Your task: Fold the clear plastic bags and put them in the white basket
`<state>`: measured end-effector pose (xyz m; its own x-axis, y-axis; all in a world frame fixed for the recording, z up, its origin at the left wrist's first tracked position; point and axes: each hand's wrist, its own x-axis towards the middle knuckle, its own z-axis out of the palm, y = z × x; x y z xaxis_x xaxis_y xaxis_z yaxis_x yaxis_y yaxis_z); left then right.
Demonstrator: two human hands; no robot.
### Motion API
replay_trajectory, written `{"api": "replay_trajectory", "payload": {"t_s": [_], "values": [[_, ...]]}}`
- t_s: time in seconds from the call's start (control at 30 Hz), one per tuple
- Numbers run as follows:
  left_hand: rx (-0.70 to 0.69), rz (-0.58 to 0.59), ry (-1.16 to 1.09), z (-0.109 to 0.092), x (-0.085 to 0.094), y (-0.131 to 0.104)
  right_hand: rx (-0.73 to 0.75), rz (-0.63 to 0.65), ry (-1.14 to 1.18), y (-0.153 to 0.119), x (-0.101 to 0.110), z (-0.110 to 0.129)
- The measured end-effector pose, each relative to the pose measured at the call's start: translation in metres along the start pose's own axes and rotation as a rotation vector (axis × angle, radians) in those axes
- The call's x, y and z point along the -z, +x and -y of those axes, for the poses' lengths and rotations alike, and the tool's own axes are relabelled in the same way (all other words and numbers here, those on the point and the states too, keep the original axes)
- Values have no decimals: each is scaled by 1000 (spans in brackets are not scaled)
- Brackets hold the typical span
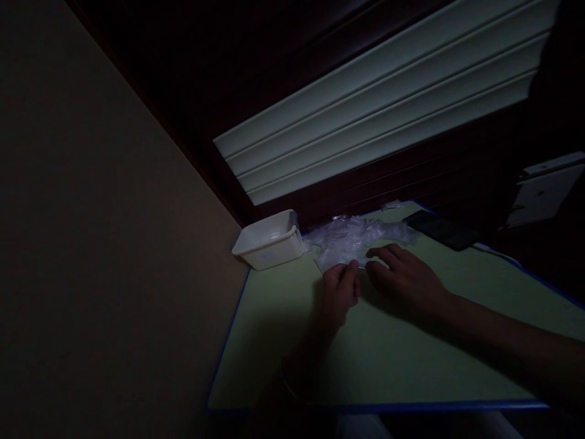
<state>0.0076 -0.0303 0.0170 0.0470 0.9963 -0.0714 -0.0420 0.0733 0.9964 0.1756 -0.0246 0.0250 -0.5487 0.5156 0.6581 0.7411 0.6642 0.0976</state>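
Observation:
Crumpled clear plastic bags point(350, 235) lie in a pile at the back middle of the pale green table. My left hand point(340, 289) is closed in a pinch at the pile's near edge; what it grips is too small and dark to make out. Just to its right, my right hand point(400, 274) is held with curled fingers, its thumb and forefinger apart, beside a thin clear edge. I see nothing between the fingers of my right hand.
A white plastic bin point(269, 244) stands at the table's back left corner. A dark phone or tablet point(441, 230) lies at the back right, with a white cable point(496, 252) running from it. The table point(393, 372) has a blue edge; a wall point(114, 244) rises on the left.

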Motion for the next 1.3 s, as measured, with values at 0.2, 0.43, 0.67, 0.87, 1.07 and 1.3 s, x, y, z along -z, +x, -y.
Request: {"api": "replay_trajectory", "payload": {"t_s": [0.2,0.43,0.67,0.87,1.07,1.3], "values": [[47,-25,-23,-4,1,2,0,0,-12,-1,-2,1],[-23,-61,-8,-4,3,5,3,-42,181,-1,-11,-5],[-42,-66,24,6,9,13,-95,17,357,0,-12,-7],[-295,-154,145,0,19,16,-509,124,796,3,-11,-18],[-194,4,57,5,14,15,-636,54,1055,6,-21,-24],[-155,-57,46,3,10,14,-609,-43,927,3,-19,-19]]}}
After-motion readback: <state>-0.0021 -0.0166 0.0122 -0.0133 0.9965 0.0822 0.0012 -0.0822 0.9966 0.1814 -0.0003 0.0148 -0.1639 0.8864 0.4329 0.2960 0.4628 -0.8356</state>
